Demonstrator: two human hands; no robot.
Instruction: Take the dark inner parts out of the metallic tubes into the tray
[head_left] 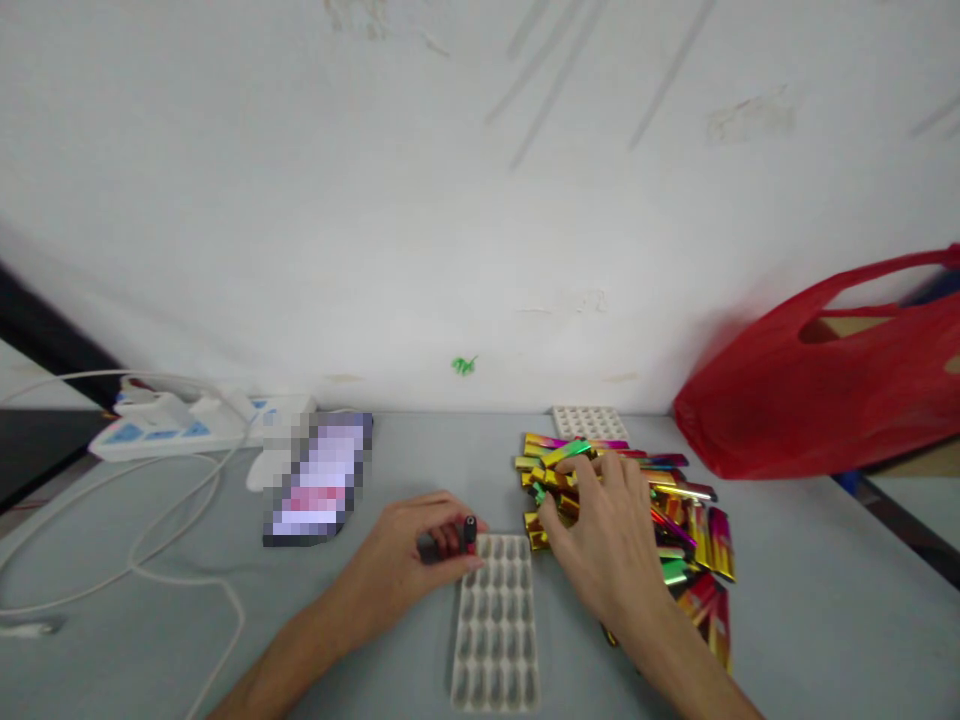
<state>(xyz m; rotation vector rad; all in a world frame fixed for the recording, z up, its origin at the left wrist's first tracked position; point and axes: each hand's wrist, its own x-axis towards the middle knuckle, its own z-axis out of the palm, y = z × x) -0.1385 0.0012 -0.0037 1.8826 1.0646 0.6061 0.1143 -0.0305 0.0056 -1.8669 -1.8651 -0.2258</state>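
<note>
Pinching a small dark cylinder with a red band [468, 535], the left hand [405, 560] rests on the table [810, 620] at the far left corner of a white moulded tray [495, 625]. Its grip is closed, thumb and fingertips wrapped round the little piece, which stands roughly upright just above the tray's top edge. The tray lies lengthwise toward the person, its rows of oval pockets showing nothing inside as far as can be seen.

Just right of the tray, the right hand [607, 540] is spread over a heap of shiny metallic foil sleeves [694, 530], gold, green, pink and red. Its fingers are loosely curled with the tips touching the sleeves at the heap's near-left side; whether the grip has closed on one cannot be told.

Behind the heap, against the wall, sits a second white pocketed tray [590, 421]. A red plastic bag [825, 390] slumps on the table's far right, near the heap but apart from it. To the left lie a pixelated flat object [319, 480], a white power strip [187, 425] and a white cable [150, 560] looping across the grey surface.
</note>
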